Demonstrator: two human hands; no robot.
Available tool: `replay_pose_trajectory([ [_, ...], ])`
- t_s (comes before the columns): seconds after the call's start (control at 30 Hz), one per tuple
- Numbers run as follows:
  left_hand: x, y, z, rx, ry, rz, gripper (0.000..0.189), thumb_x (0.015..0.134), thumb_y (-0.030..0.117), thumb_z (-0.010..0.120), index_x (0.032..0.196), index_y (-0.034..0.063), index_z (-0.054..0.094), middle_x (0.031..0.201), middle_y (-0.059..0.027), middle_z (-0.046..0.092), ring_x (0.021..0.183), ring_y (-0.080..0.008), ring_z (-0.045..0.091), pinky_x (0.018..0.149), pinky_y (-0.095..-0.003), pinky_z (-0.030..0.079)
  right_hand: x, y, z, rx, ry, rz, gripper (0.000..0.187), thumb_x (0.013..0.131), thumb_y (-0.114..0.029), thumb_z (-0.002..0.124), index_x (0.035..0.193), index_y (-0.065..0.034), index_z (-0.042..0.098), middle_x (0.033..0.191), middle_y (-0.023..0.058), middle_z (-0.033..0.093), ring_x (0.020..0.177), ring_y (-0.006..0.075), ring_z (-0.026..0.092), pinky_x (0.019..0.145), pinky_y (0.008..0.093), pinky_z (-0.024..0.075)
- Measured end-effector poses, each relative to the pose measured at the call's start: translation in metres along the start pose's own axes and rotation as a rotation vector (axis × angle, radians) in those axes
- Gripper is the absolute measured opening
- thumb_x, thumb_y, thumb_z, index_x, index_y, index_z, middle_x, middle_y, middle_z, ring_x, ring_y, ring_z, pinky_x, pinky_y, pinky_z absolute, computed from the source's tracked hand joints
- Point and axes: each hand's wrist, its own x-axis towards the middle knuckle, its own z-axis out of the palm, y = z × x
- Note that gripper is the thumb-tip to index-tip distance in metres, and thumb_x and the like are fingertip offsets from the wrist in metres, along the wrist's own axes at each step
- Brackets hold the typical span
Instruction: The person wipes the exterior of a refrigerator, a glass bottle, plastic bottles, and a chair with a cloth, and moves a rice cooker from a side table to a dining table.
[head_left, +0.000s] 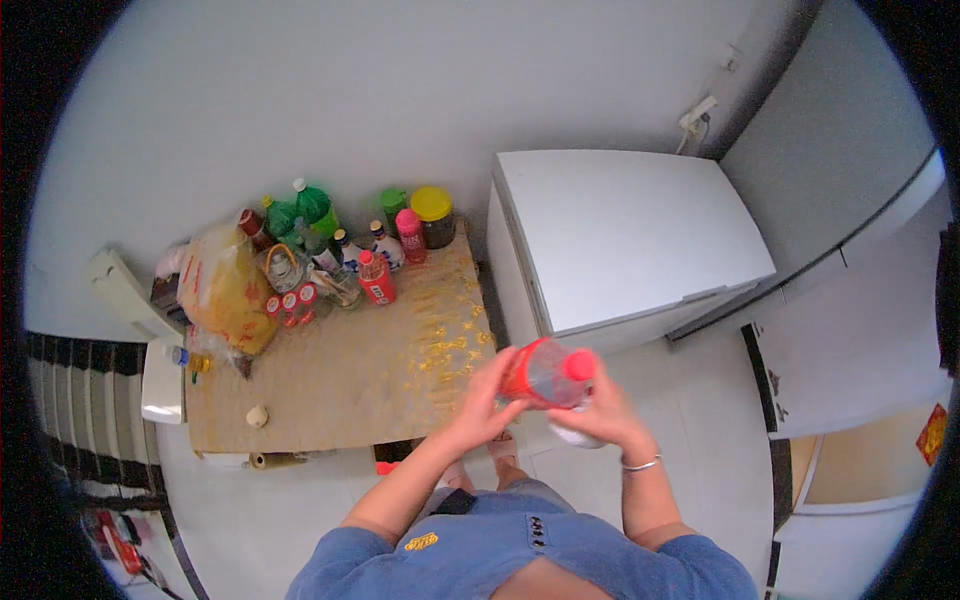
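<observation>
I hold a clear plastic bottle (551, 375) with a red label and red cap (578, 365) in front of my body, tilted so its cap points right. My left hand (484, 405) grips the labelled lower part. Near the capped end is my right hand (611, 416), with its fingers partly behind the bottle. Beneath that hand hangs something white (576, 435), perhaps a cloth, too blurred to tell. A similar red-capped bottle (376, 279) stands upright on the table (337, 382) to the left.
Several bottles, jars and a full plastic bag (225, 289) crowd the table's back and left. A garlic bulb or similar pale item (257, 416) lies near its front. Right of the table is a white chest freezer (637, 232). A power strip (699, 112) hangs on the wall.
</observation>
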Motion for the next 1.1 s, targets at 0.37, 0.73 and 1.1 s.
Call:
replay_pose_trajectory([
  [0.37, 0.043, 0.007, 0.053, 0.059, -0.022, 0.038, 0.056, 0.078, 0.015, 0.059, 0.127, 0.0048, 0.032, 0.124, -0.0176, 0.042, 0.114, -0.0323, 0.041, 0.095, -0.0386, 0.035, 0.051, 0.041, -0.146, -0.196, 0.541, 0.068, 0.083, 0.06, -0.037, 0.075, 0.125, -0.0076, 0.032, 0.108, 0.017, 0.056, 0.098, 0.0317, 0.055, 0.08, 0.0374, 0.0448],
  [0.73, 0.036, -0.006, 0.043, 0.057, -0.139, -0.184, 0.054, 0.081, 0.019, 0.058, 0.127, 0.0054, 0.033, 0.122, -0.014, 0.045, 0.107, -0.0264, 0.048, 0.087, -0.0367, 0.042, 0.129, 0.086, -0.191, -0.198, 0.64, 0.197, 0.074, 0.069, -0.038, 0.07, 0.12, 0.0022, 0.035, 0.109, 0.0186, 0.053, 0.101, 0.024, 0.053, 0.085, 0.0318, 0.0414],
  [1.1, 0.034, -0.16, -0.046, 0.1, 0.164, -0.446, 0.067, 0.075, 0.025, 0.064, 0.129, 0.0047, 0.03, 0.126, -0.0155, 0.041, 0.116, -0.0272, 0.04, 0.093, -0.0385, 0.035, 0.136, 0.084, -0.192, -0.071, 0.552, 0.215, 0.072, 0.072, -0.029, 0.069, 0.125, 0.0007, 0.031, 0.112, 0.0157, 0.052, 0.1, 0.0217, 0.052, 0.085, 0.0311, 0.0418],
])
